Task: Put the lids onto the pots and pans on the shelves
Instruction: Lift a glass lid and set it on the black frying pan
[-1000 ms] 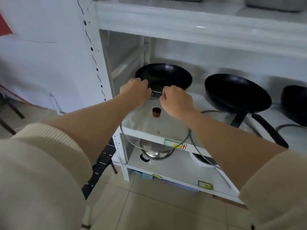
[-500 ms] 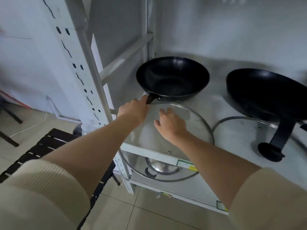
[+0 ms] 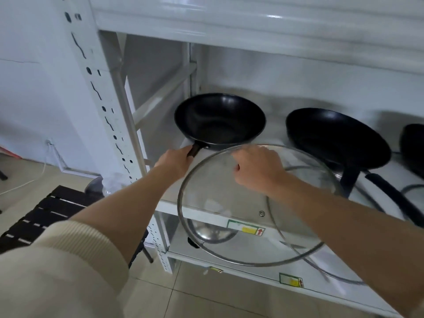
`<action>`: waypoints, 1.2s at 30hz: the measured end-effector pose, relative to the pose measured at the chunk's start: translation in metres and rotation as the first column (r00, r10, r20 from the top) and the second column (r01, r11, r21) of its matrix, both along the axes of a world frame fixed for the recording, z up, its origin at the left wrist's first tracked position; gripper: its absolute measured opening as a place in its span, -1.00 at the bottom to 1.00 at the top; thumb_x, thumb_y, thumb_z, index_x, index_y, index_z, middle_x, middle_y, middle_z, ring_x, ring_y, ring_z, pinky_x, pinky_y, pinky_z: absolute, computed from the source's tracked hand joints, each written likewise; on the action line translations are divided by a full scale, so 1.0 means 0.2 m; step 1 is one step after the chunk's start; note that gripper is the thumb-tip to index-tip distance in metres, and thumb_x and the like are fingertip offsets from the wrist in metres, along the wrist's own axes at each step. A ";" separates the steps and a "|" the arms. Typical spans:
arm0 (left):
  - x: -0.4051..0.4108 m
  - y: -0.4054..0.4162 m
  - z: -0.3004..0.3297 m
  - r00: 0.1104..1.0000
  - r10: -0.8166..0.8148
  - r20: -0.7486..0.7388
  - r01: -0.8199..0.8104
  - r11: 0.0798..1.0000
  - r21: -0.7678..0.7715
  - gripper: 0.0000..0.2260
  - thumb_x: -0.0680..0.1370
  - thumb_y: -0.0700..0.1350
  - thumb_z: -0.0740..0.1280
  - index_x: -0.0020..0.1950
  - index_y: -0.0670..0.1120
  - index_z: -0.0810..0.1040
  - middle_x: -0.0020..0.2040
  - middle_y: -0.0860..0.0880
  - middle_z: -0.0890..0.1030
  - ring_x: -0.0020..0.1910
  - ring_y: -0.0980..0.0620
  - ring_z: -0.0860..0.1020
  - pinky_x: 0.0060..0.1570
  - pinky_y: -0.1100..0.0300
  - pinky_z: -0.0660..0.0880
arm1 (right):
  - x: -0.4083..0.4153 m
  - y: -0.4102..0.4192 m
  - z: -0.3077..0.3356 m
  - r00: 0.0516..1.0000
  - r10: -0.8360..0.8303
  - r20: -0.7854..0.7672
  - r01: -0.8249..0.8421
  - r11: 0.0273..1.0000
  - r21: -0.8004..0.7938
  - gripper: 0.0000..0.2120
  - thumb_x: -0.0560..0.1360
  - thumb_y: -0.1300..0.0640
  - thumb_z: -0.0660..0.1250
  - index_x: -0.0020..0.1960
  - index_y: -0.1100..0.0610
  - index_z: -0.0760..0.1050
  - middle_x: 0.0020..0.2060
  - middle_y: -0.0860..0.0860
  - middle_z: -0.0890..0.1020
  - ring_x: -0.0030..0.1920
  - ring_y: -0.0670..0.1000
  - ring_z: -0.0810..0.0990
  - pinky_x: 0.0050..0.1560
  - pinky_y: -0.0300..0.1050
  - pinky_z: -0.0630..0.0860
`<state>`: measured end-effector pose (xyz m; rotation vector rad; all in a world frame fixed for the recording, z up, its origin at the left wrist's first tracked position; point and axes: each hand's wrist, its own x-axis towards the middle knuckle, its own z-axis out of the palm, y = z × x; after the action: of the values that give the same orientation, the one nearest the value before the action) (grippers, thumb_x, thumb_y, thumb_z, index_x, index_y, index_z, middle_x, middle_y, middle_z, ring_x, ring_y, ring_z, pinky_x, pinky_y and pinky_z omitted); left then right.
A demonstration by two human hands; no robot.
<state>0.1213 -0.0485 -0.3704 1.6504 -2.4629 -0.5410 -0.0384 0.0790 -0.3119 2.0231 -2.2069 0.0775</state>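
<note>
A black wok [image 3: 220, 120] sits at the left end of the middle shelf [image 3: 169, 198], its handle pointing toward me. My left hand [image 3: 175, 161] is closed around that handle. My right hand [image 3: 259, 168] grips the far rim of a large glass lid [image 3: 218, 203] with a metal rim. The lid hangs tilted in front of the shelf edge, just right of and below the wok, and its centre screw faces me. The lid's knob is hidden.
A second black pan [image 3: 337, 136] stands to the right with another glass lid [image 3: 298, 167] partly under it, and a third dark pan [image 3: 413, 145] sits at the far right. The lower shelf holds a steel pot [image 3: 213, 232]. White shelf post [image 3: 103, 88] and black stool [image 3: 46, 210] stand left.
My left hand left the lid and took the wok's handle. My right hand lifted the lid off the shelf edge and swung it right, tilted toward me.
</note>
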 end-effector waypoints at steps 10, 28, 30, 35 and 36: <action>0.25 0.32 0.00 0.986 -0.136 0.101 0.142 0.989 -0.051 -0.69 0.66 -0.04 0.05 0.23 -0.17 0.46 -0.06 -0.27 0.66 -0.08 -0.27 0.62 -0.11 0.01 0.55 | -0.09 0.07 0.21 0.996 -0.052 0.075 0.071 0.957 -0.280 -0.92 0.43 0.16 0.20 -0.24 0.11 0.35 -0.13 0.11 0.57 -0.16 0.18 0.56 -0.28 -0.11 0.34; 0.08 0.07 -0.10 0.906 0.292 -0.307 -0.181 0.922 0.342 -0.65 0.66 0.11 -0.05 0.28 0.01 0.40 -0.38 -0.07 0.58 -0.63 0.08 0.46 -0.59 0.26 0.44 | -0.22 -0.76 -0.05 0.995 -0.061 0.074 0.081 0.949 -0.305 -0.75 0.61 0.11 0.15 0.05 0.25 0.52 0.05 0.18 0.55 -0.01 0.21 0.60 -0.21 -0.09 0.33; 0.09 0.05 -0.07 0.948 0.233 -0.216 -0.150 0.928 0.340 -0.61 0.66 0.10 -0.01 0.48 0.07 0.18 -0.19 -0.11 0.65 -0.53 0.05 0.57 -0.49 0.21 0.55 | -0.22 -0.81 -0.10 0.996 -0.050 0.067 0.067 0.957 -0.283 -0.75 0.61 0.10 0.16 0.09 0.25 0.51 0.06 0.18 0.56 0.01 0.21 0.61 -0.19 -0.08 0.35; 0.07 0.02 -0.07 0.977 0.126 -0.172 -0.084 0.969 0.234 -0.53 0.65 0.08 0.06 0.51 -0.08 0.14 -0.27 -0.22 0.58 -0.43 -0.04 0.63 -0.41 0.14 0.59 | -0.19 -0.88 -0.17 0.997 -0.052 0.048 0.063 0.966 -0.249 -0.73 0.60 0.08 0.16 0.15 0.23 0.48 0.10 0.18 0.55 0.06 0.22 0.59 -0.04 0.05 0.48; 0.07 0.00 -0.08 0.970 0.141 -0.200 -0.094 0.969 0.228 -0.52 0.65 0.11 0.04 0.50 -0.10 0.15 -0.33 -0.20 0.58 -0.46 -0.03 0.62 -0.43 0.12 0.58 | -0.19 -0.88 -0.17 0.998 -0.048 0.048 0.059 0.967 -0.249 -0.73 0.60 0.08 0.15 0.15 0.24 0.48 0.11 0.18 0.55 0.05 0.22 0.59 -0.07 0.02 0.46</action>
<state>0.1357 -0.0477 -0.3854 1.6980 -2.2014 -0.9468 -0.0769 -0.0977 -0.3463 1.8409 -2.1489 0.3752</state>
